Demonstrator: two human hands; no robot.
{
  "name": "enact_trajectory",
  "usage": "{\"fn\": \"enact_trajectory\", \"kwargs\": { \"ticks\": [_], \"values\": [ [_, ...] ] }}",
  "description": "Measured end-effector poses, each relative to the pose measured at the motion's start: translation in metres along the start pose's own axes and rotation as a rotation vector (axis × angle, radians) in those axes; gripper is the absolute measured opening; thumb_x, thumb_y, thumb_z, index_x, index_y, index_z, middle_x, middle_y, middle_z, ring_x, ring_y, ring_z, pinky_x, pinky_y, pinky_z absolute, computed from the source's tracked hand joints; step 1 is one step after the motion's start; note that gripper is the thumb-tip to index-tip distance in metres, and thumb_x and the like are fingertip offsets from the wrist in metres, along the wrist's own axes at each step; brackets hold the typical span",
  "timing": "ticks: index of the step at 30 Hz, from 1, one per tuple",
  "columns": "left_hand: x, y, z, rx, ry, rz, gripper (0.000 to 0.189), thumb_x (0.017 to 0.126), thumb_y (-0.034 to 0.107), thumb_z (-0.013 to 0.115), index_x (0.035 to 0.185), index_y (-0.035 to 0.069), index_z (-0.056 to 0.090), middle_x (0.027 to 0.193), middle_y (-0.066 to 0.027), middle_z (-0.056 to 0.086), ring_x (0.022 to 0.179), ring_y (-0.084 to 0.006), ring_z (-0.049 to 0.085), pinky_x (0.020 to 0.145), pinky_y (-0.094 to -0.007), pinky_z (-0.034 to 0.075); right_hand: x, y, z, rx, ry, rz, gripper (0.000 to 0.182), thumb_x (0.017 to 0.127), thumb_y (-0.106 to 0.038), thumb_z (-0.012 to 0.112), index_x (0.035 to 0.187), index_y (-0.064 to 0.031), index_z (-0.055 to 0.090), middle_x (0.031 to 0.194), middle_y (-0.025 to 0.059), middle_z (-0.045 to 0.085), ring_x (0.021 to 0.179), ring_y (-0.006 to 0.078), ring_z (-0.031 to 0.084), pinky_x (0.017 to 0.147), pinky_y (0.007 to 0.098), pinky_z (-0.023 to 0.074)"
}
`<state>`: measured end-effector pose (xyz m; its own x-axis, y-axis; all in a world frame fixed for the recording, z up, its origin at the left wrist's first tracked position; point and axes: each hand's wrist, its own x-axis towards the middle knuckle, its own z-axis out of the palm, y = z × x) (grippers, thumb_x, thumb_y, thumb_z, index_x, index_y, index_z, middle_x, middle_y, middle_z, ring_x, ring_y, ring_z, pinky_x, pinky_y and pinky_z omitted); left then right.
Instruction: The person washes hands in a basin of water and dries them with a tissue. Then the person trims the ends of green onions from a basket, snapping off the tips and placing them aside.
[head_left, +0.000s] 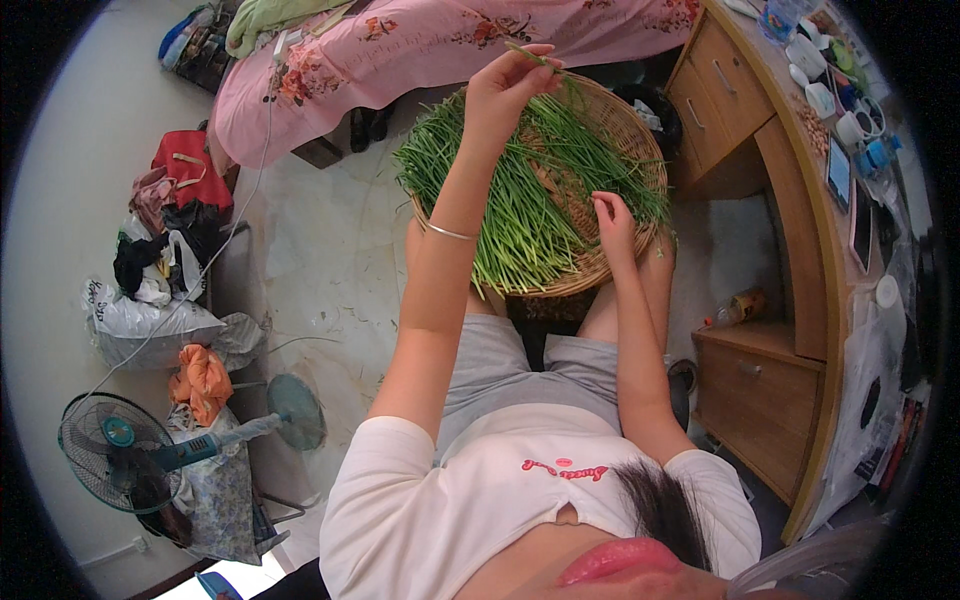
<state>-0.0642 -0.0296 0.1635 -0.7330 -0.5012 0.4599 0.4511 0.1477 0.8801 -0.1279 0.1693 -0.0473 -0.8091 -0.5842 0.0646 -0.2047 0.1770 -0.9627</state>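
Observation:
A round wicker basket (652, 150) sits across my knees. Long thin green stalks, apparently chives (525, 225), fill its left side, pale ends toward me; another pile of them (577, 142) lies at the upper right. My left hand (514, 79), a silver bangle on its forearm, is raised over the far rim, pinching a chive stalk (536, 54) between thumb and fingers. My right hand (616, 225) hovers at the basket's right side with fingers bent together, near the chives. Whether a thin stalk is between its fingertips is too small to tell.
A wooden desk (739, 82) with phones and small items stands right, a lined bin (649, 116) beside it. A bed with a pink floral cover (420, 37) is ahead. To the left are a standing fan (116, 450), bags (142, 315) and a trailing cable (259, 180).

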Motion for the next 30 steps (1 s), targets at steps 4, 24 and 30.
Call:
{"fn": "enact_trajectory", "kwargs": {
  "ticks": [4,24,30],
  "values": [
    [-0.006,0.02,0.005,0.03,0.007,-0.004,0.022,0.09,0.008,0.06,0.109,-0.004,0.061,0.096,-0.0106,0.068,0.082,-0.0152,0.066,0.075,-0.028,0.055,-0.004,-0.013,-0.002,0.118,0.055,-0.025,0.024,0.097,-0.018,0.048,0.11,-0.0017,0.06,0.108,0.0085,0.061,0.094,0.0176,0.06,0.082,0.0312,0.047],
    [-0.096,0.054,-0.016,0.227,0.131,-0.279,0.024,0.093,0.023,0.059,0.085,0.002,0.068,0.059,0.0047,0.048,0.05,-0.0029,0.04,0.044,-0.0199,0.029,-0.034,-0.182,-0.009,0.7,-0.473,0.168,0.023,0.097,-0.023,0.05,0.099,-0.0025,0.06,0.057,-0.0015,0.05,0.046,0.0059,0.047,0.04,0.0193,0.0289],
    [-0.115,0.048,-0.029,0.112,0.096,-0.403,0.038,0.098,0.034,0.046,0.096,0.002,0.067,0.06,0.002,0.053,0.051,-0.0051,0.045,0.047,-0.02,0.034,-0.041,-0.177,-0.001,0.747,-0.453,0.263,0.023,0.096,-0.023,0.051,0.097,-0.0017,0.06,0.053,-0.0018,0.045,0.042,0.006,0.041,0.04,0.0204,0.0319]
  ]
}}
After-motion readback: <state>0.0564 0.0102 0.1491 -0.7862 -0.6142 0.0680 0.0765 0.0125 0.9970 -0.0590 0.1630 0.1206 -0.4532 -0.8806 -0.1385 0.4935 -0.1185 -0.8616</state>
